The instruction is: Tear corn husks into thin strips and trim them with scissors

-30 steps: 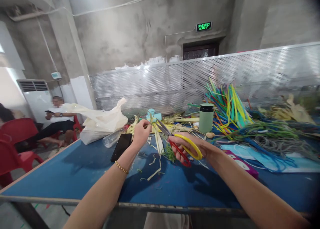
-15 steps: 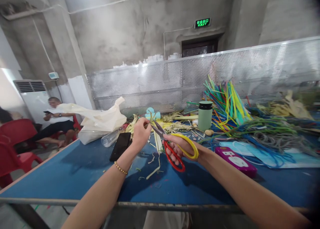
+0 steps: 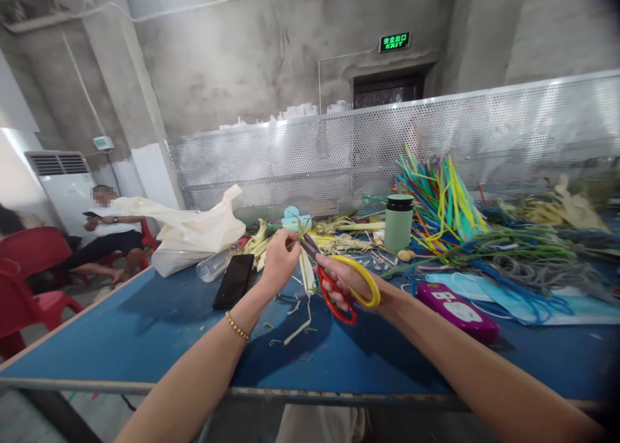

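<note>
My right hand is closed around scissors with one yellow and one red handle loop. Their grey blades point up and left, close to the fingertips of my left hand. That left hand, with a beaded bracelet at the wrist, pinches a thin pale-green plant strip whose ends stick out above the fingers. Below the blades a flat pale leaf strip lies over the blue table. Whether the blades touch the pinched strip I cannot tell.
A black phone, a clear bottle and a white plastic bag lie left. Rightward stand a green jar, a purple power strip, coloured strips and tangled cords. A seated person is far left.
My left hand has shifted slightly right, nearer the blades. The scissors' handle loops have drawn a little closer together and moved slightly up. The table items look the same.
</note>
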`<act>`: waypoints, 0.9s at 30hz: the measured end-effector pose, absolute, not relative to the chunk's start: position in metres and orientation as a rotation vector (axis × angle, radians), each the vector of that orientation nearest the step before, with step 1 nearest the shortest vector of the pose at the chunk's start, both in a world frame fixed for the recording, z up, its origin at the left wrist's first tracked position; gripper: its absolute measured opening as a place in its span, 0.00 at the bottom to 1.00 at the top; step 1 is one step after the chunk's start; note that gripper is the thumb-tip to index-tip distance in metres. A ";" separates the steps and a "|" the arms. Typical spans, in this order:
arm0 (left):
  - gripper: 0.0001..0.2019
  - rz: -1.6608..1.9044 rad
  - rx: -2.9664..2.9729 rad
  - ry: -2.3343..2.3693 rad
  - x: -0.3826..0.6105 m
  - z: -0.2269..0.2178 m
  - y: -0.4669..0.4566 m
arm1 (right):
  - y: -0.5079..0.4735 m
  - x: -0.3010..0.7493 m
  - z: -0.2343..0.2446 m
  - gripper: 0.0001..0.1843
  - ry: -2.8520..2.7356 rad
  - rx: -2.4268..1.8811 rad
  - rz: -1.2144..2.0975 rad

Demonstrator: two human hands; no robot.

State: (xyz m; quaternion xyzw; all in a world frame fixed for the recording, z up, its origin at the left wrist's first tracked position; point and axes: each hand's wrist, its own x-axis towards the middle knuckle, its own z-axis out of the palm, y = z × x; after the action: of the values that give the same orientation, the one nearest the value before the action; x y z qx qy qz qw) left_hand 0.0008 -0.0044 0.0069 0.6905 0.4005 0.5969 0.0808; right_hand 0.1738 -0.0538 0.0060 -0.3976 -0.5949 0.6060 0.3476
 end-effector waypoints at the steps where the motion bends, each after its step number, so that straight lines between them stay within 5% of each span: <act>1: 0.04 1.782 2.068 1.201 0.000 0.007 -0.004 | -0.054 0.174 0.006 0.23 -1.547 -1.030 1.563; 18: 0.02 1.734 1.843 1.208 -0.005 0.012 0.001 | -0.051 0.175 0.009 0.24 -1.571 -1.102 1.129; 27: 0.08 1.693 1.543 1.150 -0.019 0.018 0.010 | -0.047 0.188 0.007 0.15 -1.913 -1.253 -0.090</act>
State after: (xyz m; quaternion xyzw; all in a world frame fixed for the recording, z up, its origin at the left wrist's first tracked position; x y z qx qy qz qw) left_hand -0.0194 0.0095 0.0182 0.5769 0.4302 0.6331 0.2851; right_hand 0.1883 -0.0470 0.0069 -0.4986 -0.7609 -0.0358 0.4138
